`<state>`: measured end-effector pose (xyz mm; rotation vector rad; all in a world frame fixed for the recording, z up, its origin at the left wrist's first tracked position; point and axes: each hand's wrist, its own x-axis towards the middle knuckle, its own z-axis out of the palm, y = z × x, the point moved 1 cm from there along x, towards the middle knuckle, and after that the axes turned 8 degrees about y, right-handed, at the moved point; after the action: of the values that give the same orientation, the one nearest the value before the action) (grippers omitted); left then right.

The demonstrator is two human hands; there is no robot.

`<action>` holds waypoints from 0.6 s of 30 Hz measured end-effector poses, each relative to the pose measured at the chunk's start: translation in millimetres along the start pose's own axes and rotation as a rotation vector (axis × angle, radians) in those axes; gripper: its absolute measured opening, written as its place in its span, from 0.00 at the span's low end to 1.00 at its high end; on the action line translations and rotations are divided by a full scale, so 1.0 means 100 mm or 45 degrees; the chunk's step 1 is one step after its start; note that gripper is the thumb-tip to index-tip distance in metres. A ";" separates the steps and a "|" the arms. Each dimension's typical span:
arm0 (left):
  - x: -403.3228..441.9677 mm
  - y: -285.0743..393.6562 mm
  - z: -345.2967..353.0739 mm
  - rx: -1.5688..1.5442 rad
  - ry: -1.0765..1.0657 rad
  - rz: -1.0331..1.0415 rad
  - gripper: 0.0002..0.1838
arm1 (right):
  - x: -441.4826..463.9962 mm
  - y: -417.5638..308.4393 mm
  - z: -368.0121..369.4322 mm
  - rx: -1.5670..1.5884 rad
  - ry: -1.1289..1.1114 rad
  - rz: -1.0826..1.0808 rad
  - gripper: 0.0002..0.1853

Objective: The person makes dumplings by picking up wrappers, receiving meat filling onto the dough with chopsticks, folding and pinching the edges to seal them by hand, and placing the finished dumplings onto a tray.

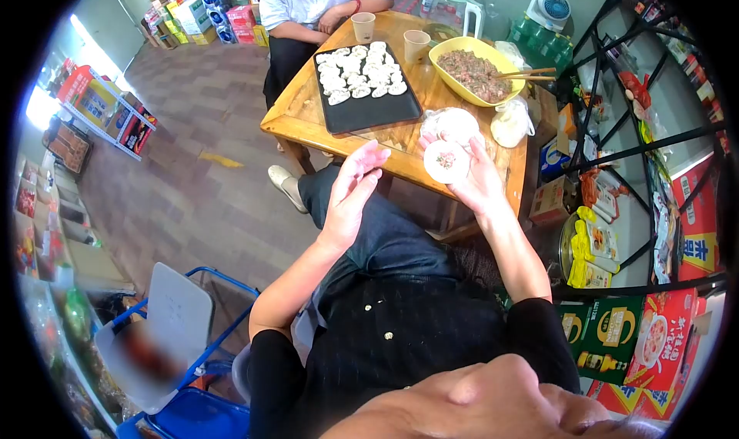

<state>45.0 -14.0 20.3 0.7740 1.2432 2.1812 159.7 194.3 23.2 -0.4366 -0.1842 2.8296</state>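
Observation:
On the upturned palm and fingers of my right hand [480,179] lies a round white dumpling wrapper [437,169] with a small dab of meat filling [445,159] at its middle. My left hand [354,189] is raised to the left of it, holding nothing, its fingers apart and slightly bent. Just beyond the right hand, a stack of wrappers [459,125] sits on clear plastic. A black tray [358,118] bears rows of folded dumplings [362,73]. In a yellow bowl [442,85], minced meat filling [473,73] is heaped, with chopsticks [531,75] resting in it.
Two paper cups [416,46] stand on the wooden table [296,108] behind the tray. A tied plastic bag [511,123] rests at the right edge. Across the table sits another person [315,4]. Black shelving [616,135] lines the right; a folding chair [181,308] stands left.

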 end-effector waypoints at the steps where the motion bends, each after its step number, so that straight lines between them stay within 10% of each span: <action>1: -0.03 -0.05 0.00 -0.027 0.002 -0.047 0.26 | 0.00 -0.01 0.00 0.021 0.014 0.014 0.31; 18: 0.98 -0.52 0.08 -0.032 -0.024 -0.528 0.09 | 0.75 -0.11 0.31 -0.296 -0.090 -0.079 0.28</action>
<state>-11.0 79.6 -0.3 0.4736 1.2374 1.8440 83.4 223.3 33.5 -0.3710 -0.5357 2.7743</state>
